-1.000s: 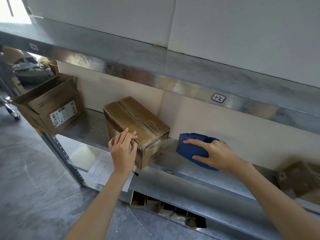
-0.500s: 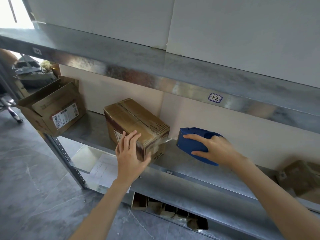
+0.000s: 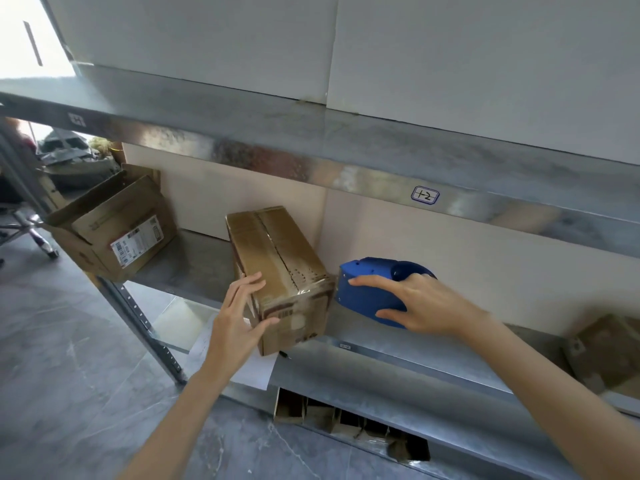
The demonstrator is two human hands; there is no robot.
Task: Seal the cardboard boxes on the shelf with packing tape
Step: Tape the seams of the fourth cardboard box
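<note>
Boxes line the shelf [image 3: 415, 355]. At its left end is an open box [image 3: 114, 230], flaps up, not yet sealed. Mid-shelf, at the front edge, the box [image 3: 277, 251] being taped sits more end-on than a second ago. Left hand [image 3: 239, 317] has slid off its top edge to the near left corner, with fingers straight up the side and thumb across the front, bracing rather than clenching. Further right along the shelf, the dispenser [image 3: 367, 292] has closed the gap and its nose touches the box's top edge, where glossy tape [image 3: 306, 289] folds over. Right hand [image 3: 422, 306] grasps the dispenser firmly. The strip looks laid and probably wants cutting. At the shelf's right end a third box [image 3: 609, 351] waits.
</note>
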